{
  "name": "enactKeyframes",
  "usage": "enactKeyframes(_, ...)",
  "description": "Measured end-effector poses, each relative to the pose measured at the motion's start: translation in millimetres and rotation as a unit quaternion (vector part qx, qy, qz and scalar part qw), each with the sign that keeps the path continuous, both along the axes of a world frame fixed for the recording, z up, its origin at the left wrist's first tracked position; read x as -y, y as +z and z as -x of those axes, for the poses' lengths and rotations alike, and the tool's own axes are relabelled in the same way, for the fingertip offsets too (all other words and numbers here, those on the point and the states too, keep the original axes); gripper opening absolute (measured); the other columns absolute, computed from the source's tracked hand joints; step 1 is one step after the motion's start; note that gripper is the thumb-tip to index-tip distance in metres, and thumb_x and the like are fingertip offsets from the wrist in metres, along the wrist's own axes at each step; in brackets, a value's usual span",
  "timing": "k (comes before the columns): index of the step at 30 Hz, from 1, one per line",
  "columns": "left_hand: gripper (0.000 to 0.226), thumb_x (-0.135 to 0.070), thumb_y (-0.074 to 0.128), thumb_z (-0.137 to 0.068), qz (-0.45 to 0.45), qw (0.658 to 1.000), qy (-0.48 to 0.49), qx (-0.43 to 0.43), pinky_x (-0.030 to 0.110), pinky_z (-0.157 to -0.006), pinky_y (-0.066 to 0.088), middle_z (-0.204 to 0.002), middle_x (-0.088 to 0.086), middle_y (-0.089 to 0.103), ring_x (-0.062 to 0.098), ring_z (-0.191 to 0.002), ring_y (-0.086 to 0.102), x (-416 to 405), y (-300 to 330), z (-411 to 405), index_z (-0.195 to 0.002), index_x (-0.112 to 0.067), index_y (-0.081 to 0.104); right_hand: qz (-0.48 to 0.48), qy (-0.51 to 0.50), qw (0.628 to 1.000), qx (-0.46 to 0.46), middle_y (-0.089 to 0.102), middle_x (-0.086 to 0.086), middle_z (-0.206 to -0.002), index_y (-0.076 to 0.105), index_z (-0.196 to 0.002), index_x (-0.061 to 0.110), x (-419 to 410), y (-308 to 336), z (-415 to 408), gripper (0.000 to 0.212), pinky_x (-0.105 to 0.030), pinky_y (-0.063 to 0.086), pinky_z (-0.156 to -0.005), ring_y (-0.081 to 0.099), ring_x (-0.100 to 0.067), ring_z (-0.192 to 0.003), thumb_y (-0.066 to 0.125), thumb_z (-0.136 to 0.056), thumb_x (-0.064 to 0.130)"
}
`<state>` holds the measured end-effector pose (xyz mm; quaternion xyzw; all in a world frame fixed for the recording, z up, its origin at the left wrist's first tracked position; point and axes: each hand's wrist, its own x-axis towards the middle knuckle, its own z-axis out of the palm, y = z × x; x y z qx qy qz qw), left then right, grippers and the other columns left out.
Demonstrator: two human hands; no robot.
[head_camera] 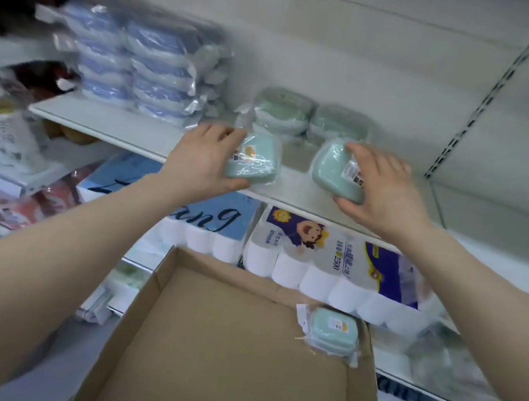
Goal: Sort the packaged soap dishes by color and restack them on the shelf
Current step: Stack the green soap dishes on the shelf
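Note:
My left hand (pixel 203 159) grips a green packaged soap dish (pixel 254 160) just above the front of the white shelf (pixel 125 126). My right hand (pixel 381 191) grips a second green soap dish (pixel 335 170) beside it. Behind them on the shelf stand two short stacks of green dishes (pixel 282 112) (pixel 339 124). At the shelf's left are tall stacks of blue dishes (pixel 104 57) (pixel 162 71), with grey-green ones (pixel 214 71) behind. One more green dish (pixel 333 335) lies in the cardboard box (pixel 220 361) below.
Packs of toilet rolls (pixel 332 262) (pixel 200 222) fill the shelf beneath. Bottles (pixel 5 132) and red packages (pixel 22 204) sit on the neighbouring unit to the left. The shelf's right part (pixel 475 209) carries nothing visible.

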<state>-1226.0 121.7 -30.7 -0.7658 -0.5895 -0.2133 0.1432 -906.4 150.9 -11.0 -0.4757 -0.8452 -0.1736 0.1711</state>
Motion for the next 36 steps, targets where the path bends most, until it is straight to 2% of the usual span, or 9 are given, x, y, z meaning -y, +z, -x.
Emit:
enactKeyframes(8,0.076,-0.047,0.077,-0.070,0.016,0.999,-0.030,0.024,0.040,-0.089,0.042,-0.121,0.015,0.056,0.036,-0.110,0.050,-133,57,-11,-0.129,-0.013,0.044,0.039,-0.118,0.991,-0.053,0.058,-0.009,-0.128,0.035,-0.142,0.022,-91,33,15,0.093,-0.040,0.032,-0.095,0.049,-0.033,-0.117,0.081,-0.064,0.043)
enactKeyframes(15,0.062,-0.048,0.072,-0.075,0.063,0.995,-0.082,-0.001,0.040,-0.093,0.040,-0.121,0.008,0.055,0.032,-0.109,0.048,-221,87,-18,-0.123,-0.022,0.042,0.063,-0.112,0.990,-0.066,0.053,0.000,-0.133,0.036,-0.139,0.030,-163,67,30,0.082,-0.041,0.027,-0.095,0.036,-0.029,-0.127,0.077,-0.068,0.038)
enactKeyframes(17,0.057,-0.046,0.069,-0.078,0.094,0.991,-0.100,0.000,0.041,-0.099,0.038,-0.124,0.007,0.054,0.031,-0.113,0.046,-236,79,-17,-0.124,-0.024,0.044,0.116,-0.110,0.986,-0.052,0.050,0.001,-0.137,0.036,-0.143,0.031,-179,65,33,0.078,-0.041,0.028,-0.098,0.033,-0.030,-0.131,0.074,-0.075,0.036)
enactKeyframes(19,0.053,-0.051,0.059,-0.084,0.069,0.992,-0.103,-0.036,0.040,-0.110,0.029,-0.133,0.008,0.050,0.032,-0.127,0.039,-247,67,-19,-0.128,-0.024,0.047,0.139,-0.094,0.985,-0.034,0.045,0.002,-0.144,0.037,-0.144,0.031,-190,54,34,0.067,-0.042,0.029,-0.105,0.034,-0.032,-0.134,0.067,-0.084,0.034)
enactKeyframes(22,0.048,-0.050,0.054,-0.090,-0.013,0.996,-0.074,-0.053,0.041,-0.112,0.027,-0.138,0.009,0.045,0.035,-0.131,0.034,-246,53,-21,-0.133,-0.029,0.051,0.074,-0.073,0.994,-0.045,0.041,-0.002,-0.149,0.043,-0.144,0.033,-193,32,31,0.054,-0.046,0.027,-0.115,0.033,-0.033,-0.139,0.050,-0.091,0.038)
enactKeyframes(25,0.041,-0.033,0.059,-0.091,-0.072,0.994,-0.084,0.008,0.045,-0.097,0.041,-0.124,0.007,0.054,0.038,-0.113,0.047,-234,39,-28,-0.132,-0.028,0.054,-0.023,-0.075,0.992,-0.102,0.050,-0.003,-0.137,0.051,-0.136,0.033,-189,13,29,0.045,-0.051,0.042,-0.101,0.042,-0.035,-0.130,0.051,-0.092,0.026)
enactKeyframes(27,0.041,-0.024,0.058,-0.091,-0.108,0.987,-0.109,0.038,0.047,-0.096,0.043,-0.120,0.009,0.058,0.040,-0.108,0.051,-234,28,-32,-0.131,-0.023,0.055,-0.052,-0.060,0.987,-0.139,0.052,-0.009,-0.133,0.055,-0.135,0.024,-189,7,30,0.042,-0.050,0.044,-0.099,0.046,-0.037,-0.123,0.049,-0.094,0.018)
enactKeyframes(32,0.049,-0.024,0.052,-0.094,-0.091,0.989,-0.119,-0.003,0.050,-0.115,0.019,-0.141,0.008,0.043,0.039,-0.132,0.034,-240,12,-34,-0.142,-0.023,0.042,-0.029,-0.070,0.994,-0.073,0.044,-0.014,-0.137,0.044,-0.142,0.017,-197,1,31,0.052,-0.048,0.035,-0.108,0.041,-0.037,-0.128,0.042,-0.097,0.043)
enactKeyframes(36,0.052,-0.019,0.043,-0.100,-0.055,0.994,-0.092,-0.017,0.045,-0.119,0.007,-0.151,0.007,0.032,0.036,-0.140,0.023,-249,19,-37,-0.149,-0.031,0.032,-0.006,-0.102,0.994,-0.041,0.043,-0.016,-0.139,0.039,-0.144,0.019,-210,4,33,0.053,-0.052,0.035,-0.107,0.041,-0.040,-0.129,0.035,-0.097,0.044)
